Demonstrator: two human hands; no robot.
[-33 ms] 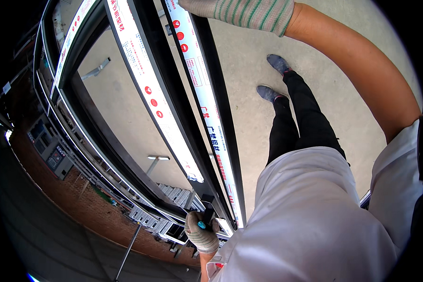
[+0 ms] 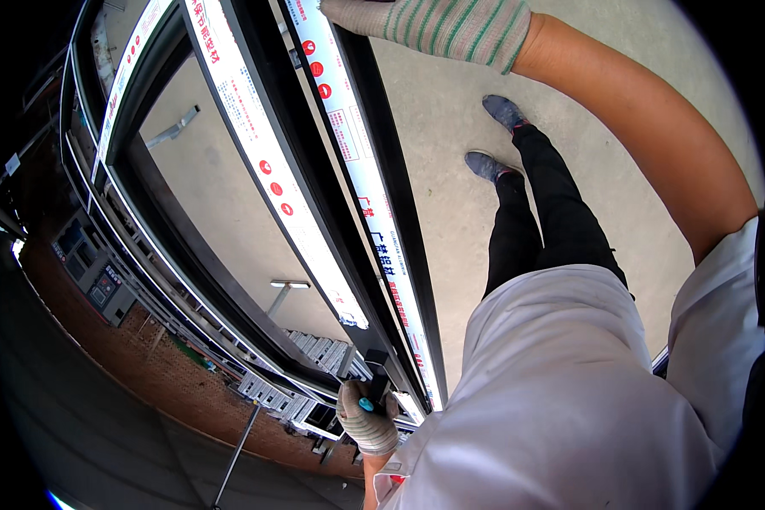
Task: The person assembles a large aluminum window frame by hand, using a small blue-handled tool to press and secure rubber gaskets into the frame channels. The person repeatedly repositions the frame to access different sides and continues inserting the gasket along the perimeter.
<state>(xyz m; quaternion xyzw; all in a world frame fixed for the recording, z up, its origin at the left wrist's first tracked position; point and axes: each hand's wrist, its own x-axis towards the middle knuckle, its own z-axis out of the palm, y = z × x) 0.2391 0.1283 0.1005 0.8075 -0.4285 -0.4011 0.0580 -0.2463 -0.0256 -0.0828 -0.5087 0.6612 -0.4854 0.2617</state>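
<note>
Observed from beside the person: at 6 o'clock the left hand (image 2: 367, 416), gloved, is clenched round a black handle (image 2: 377, 381); at 12 o'clock the right hand (image 2: 433, 25), likewise gloved, lies over the nearest bar (image 2: 362, 178), partly cut off by the edge of view, so I cannot tell whether its fingers close round it. The black frame (image 2: 276, 189) lies between and beyond them, spreading from 6 round to 12 o'clock. In my judgement, sound practice in holding it is an even load on both hands, a squared wrist at the handle, and finger pressure on the bar's solid edge rather than on loose film. Count: two gloves, one handle, three long film-covered bars in plain view, two shoes (image 2: 495, 140) at 1 o'clock. Further out: one T-shaped metal foot (image 2: 289, 284) at 8 o'clock, one pile of pale profiles (image 2: 319, 348) at 7, pieces uncountable, and one grey control box (image 2: 106, 287) at 9.
</note>
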